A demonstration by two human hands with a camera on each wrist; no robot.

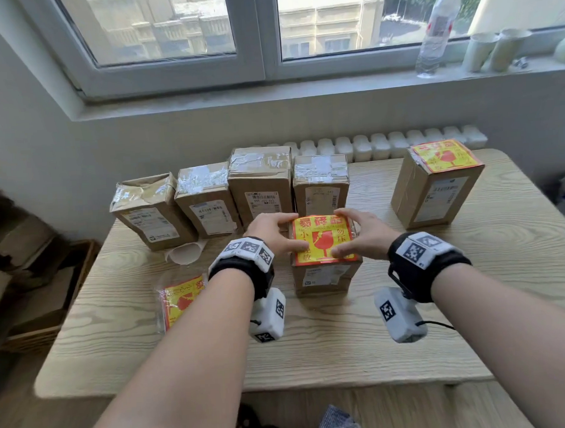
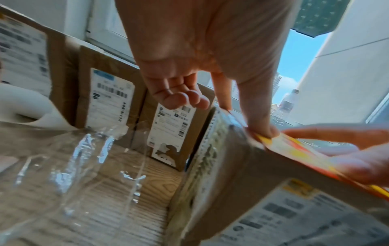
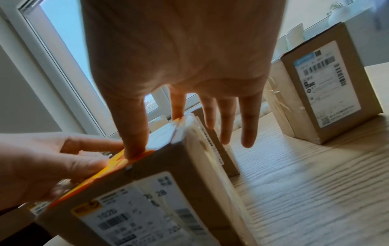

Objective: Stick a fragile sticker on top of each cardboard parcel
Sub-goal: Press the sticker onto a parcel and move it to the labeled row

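A brown cardboard parcel (image 1: 326, 278) (image 2: 263, 179) (image 3: 168, 166) stands upright at the table's middle. A yellow and red fragile sticker (image 1: 321, 241) (image 2: 294, 144) (image 3: 113, 164) lies on its top. My left hand (image 1: 274, 233) (image 2: 189, 50) (image 3: 42, 163) presses the sticker's left side with thumb and forefinger. My right hand (image 1: 363, 233) (image 3: 179, 58) (image 2: 347, 149) presses the right side, fingers straight. Behind stand several taped parcels (image 1: 260, 185) without stickers. At the far right a parcel (image 1: 435, 194) carries a sticker (image 1: 447, 156) on top.
A clear bag of stickers (image 1: 181, 299) lies on the wooden table (image 1: 377, 339) left of my left forearm. A curled backing sheet (image 1: 185, 253) lies behind it. A bottle (image 1: 435, 29) and paper cups (image 1: 494, 49) stand on the windowsill. A wooden crate (image 1: 51, 288) sits left of the table.
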